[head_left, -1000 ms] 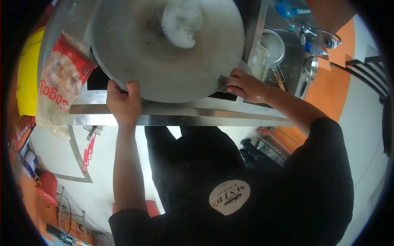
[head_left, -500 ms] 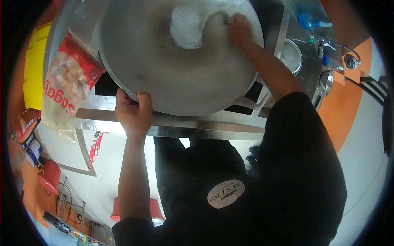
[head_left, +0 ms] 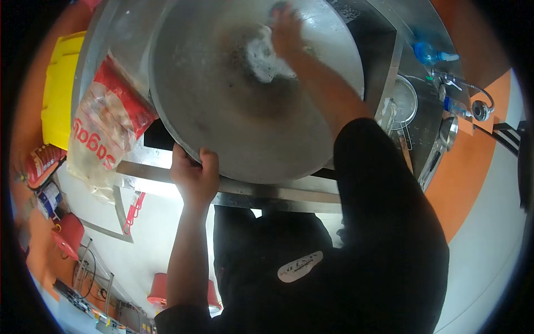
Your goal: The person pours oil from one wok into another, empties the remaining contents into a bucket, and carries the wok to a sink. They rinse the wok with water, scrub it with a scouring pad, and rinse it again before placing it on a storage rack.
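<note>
A very large round metal pan point(head_left: 222, 111) lies over a steel sink counter point(head_left: 267, 195). My left hand point(head_left: 194, 175) grips its near rim, thumb over the edge. My right hand point(head_left: 286, 30) reaches far across the pan and presses a dark scouring pad point(head_left: 276, 8) near the far side. White soap foam point(head_left: 267, 58) is smeared beside a dark wet patch around the pan's middle.
A red and clear plastic bag point(head_left: 105, 128) lies left of the pan, with a yellow bin point(head_left: 58, 89) beyond it. On the right sit a metal strainer point(head_left: 405, 103), a tap point(head_left: 473, 103) and blue-topped bottles point(head_left: 434, 55). Below the counter are white floor and red stools point(head_left: 69, 236).
My right hand with the pad went from the pan's near right rim up across the foam to the far side. The foam is smeared thinner. The left hand kept its grip.
</note>
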Action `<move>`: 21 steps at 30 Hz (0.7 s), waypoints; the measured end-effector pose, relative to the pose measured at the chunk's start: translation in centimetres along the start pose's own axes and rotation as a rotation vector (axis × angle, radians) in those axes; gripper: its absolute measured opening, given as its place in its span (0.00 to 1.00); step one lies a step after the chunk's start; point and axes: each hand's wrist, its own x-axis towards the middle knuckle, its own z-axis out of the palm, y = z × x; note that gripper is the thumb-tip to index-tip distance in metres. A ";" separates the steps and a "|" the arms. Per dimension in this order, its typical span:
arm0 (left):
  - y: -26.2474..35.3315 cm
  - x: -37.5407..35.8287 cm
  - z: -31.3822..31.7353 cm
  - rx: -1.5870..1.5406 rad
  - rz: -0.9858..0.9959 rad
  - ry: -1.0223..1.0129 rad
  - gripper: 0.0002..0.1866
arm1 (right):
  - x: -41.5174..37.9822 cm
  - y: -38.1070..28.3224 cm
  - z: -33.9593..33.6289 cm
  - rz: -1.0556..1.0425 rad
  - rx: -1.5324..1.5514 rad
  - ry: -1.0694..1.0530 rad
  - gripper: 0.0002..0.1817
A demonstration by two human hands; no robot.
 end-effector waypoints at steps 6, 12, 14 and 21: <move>0.0 0.0 0.0 -0.112 0.033 0.027 0.11 | -9.3 3.2 -8.8 -0.385 0.256 -0.798 0.42; 0.3 0.4 -0.1 -0.039 -0.027 0.004 0.11 | 0.3 5.4 -5.4 0.089 -0.150 -0.179 0.35; 0.8 0.3 -0.3 -0.020 -0.046 -0.018 0.12 | 5.7 -0.6 -1.2 0.087 0.038 0.052 0.38; 1.3 0.6 0.0 0.030 0.011 0.005 0.12 | -3.7 -18.8 -10.0 -0.292 0.978 -0.319 0.35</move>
